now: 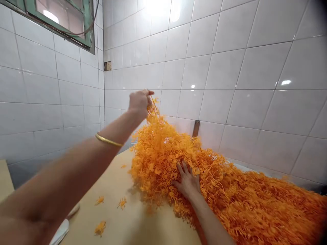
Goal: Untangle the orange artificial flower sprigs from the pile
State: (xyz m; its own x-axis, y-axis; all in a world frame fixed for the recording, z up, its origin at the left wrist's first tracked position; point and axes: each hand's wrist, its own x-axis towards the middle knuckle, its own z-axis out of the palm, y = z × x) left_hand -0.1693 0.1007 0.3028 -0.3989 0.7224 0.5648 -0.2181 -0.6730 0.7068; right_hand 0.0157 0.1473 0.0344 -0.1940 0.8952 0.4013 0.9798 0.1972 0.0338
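Left hand point(140, 103): was raised at 11 o'clock, fingers clamped on tangled orange plastic sprigs point(160, 153).
Right hand point(187, 180): rested on them at 6 o'clock, fingers apart.

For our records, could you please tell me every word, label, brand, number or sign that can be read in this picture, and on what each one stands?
None can be read: any marking on the small wall socket is too small to read, and the white wall tiles and the heap of orange sprigs show no text.
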